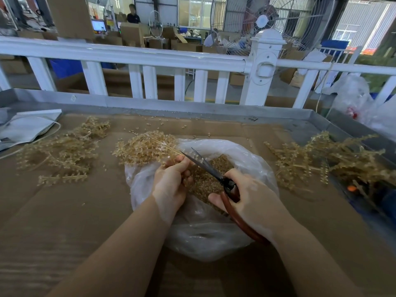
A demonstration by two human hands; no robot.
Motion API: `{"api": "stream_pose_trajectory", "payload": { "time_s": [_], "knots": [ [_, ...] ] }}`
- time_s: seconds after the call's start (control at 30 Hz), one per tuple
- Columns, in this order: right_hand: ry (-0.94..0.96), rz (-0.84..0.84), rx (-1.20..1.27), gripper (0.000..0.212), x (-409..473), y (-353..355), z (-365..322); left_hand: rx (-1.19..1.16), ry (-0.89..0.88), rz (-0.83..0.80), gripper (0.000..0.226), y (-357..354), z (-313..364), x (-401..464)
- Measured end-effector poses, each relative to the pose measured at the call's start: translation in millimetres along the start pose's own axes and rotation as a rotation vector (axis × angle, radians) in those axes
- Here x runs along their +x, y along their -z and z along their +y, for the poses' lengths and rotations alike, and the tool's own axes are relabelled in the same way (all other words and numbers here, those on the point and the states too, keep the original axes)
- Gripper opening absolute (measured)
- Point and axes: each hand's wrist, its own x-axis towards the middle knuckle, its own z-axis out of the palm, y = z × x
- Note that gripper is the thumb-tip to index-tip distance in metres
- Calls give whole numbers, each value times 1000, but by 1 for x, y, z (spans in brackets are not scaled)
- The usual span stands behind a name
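- Head view: gripping a bundle of sprigs (145, 148), tan plastic, by its stem ends with the left hand (171, 181), fingers curled round the stems, back of the hand toward the camera.
- Holding scissors (205, 167) in the right hand (250, 198), fingers wrapped round the reddish-brown handle loops; blades parted a little, tips pointing up and left, just beside the left fingers and the stems.
- Working over the open mouth of a clear plastic bag (214, 232), both hands above it, the bundle fanning out past the bag's far left edge.
- Inside the bag, a heap of small tan cut pieces (202, 185), directly under the blades.
- Left of the bag, a loose left pile (62, 151) of the same sprigs; to the right, well apart, a bigger right pile (321, 159).
- Strewn over the brown cardboard (64, 221) beneath everything, tiny stray bits.
- Around the cardboard, a grey metal tray with a raised rim (192, 108).
- Beyond the rim, a white fence (137, 56); behind that, a large round fan (265, 20), stacked cartons, and a person standing far back.
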Motion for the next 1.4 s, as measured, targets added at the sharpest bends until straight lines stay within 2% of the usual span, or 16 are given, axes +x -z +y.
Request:
{"api": "stream_pose_trajectory", "payload": {
  "time_s": [0.83, 0.93, 1.4],
  "knots": [
    [-1, -34, 5, 34, 8, 4, 3, 145, -12, -55, 18, 0, -2, -3],
    [-14, -57, 18, 39, 10, 5, 5, 176, -30, -81, 18, 0, -3, -4],
    [-32, -77, 42, 36, 3, 7, 5, 115, -58, -73, 19, -1, -4, -6]
  ]
}}
